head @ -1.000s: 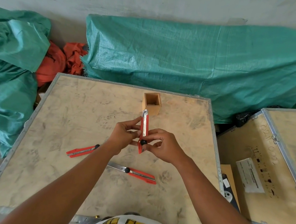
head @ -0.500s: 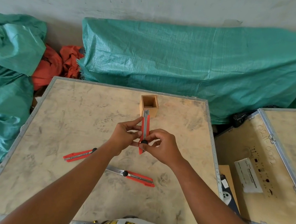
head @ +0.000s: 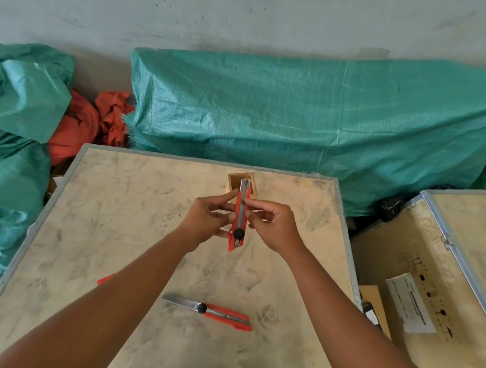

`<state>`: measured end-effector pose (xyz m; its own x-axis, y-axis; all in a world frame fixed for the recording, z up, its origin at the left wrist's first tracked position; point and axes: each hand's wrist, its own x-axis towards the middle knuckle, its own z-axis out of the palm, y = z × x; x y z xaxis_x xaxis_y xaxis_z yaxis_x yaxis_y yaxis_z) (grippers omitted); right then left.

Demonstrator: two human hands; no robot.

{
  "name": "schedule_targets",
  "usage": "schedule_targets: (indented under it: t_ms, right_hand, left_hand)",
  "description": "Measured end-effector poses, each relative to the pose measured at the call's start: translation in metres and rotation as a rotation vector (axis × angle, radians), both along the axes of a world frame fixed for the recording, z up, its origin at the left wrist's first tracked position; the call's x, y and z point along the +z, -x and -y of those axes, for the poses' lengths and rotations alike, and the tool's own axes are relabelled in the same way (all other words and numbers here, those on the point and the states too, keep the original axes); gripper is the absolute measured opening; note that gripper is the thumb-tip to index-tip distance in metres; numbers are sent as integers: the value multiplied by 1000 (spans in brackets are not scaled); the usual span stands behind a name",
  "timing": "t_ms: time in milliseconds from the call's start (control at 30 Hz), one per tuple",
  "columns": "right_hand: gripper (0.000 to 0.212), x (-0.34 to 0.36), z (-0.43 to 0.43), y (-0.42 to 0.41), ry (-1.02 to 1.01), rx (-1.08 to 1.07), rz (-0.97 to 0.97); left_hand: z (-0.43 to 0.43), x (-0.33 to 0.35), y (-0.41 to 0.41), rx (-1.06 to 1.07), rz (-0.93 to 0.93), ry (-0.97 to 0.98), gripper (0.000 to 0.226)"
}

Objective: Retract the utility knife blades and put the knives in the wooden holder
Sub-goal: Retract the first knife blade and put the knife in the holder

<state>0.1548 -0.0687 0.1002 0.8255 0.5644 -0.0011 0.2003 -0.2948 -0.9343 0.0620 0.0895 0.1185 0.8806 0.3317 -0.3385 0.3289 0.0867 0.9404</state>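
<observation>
Both hands hold one red utility knife (head: 239, 217) upright over the middle of the table. My left hand (head: 205, 220) pinches its left side and my right hand (head: 273, 224) pinches its right side near the metal rail. Its black slider knob sits low on the body and its tip points toward the square wooden holder (head: 232, 184) just behind it. A second red knife (head: 214, 311) lies near the front with its blade out to the left. Only the red end of a third knife (head: 105, 279) shows beside my left forearm.
The table (head: 111, 230) is a scuffed plywood crate top with a metal rim. An open crate with a paper label (head: 409, 303) stands to the right. Green tarps (head: 317, 125) and orange cloth (head: 92, 120) lie behind and to the left.
Both hands have carried the knife farther from me, toward the holder. My right fingers have shifted from the knob up to the rail. My left forearm now hides most of the third knife.
</observation>
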Motion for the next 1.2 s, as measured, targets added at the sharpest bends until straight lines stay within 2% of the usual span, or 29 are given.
schedule_targets:
  t_ms: [200,300,367,467,567,800,1200]
  right_hand:
    - [33,7,-29,-56,-59,-37,46]
    - [33,-1,-43,-84,-40,-92,125]
    - [33,-11,-53,-100,-1,-132,212]
    - [31,-31,-67,-116,62,-175,319]
    - [31,-50,-75,-123,105,-177,383]
    - [30,-83,-79,-131,199,-112,442]
    - [32,-92,-73,-124,172,-171,353]
  left_hand:
    - [-29,7,-54,69,69,32,51]
    - [-46,-9,-80,114,13,-96,54]
    - [-53,-23,-92,101,-70,-276,64]
    - [-57,-45,-108,-48,-192,-494,96]
    - [-57,-64,-120,-188,-292,-619,111]
    - [-64,-90,-134,-254,-311,-522,98]
    - [-71,-95,-140,-290,-296,-527,104]
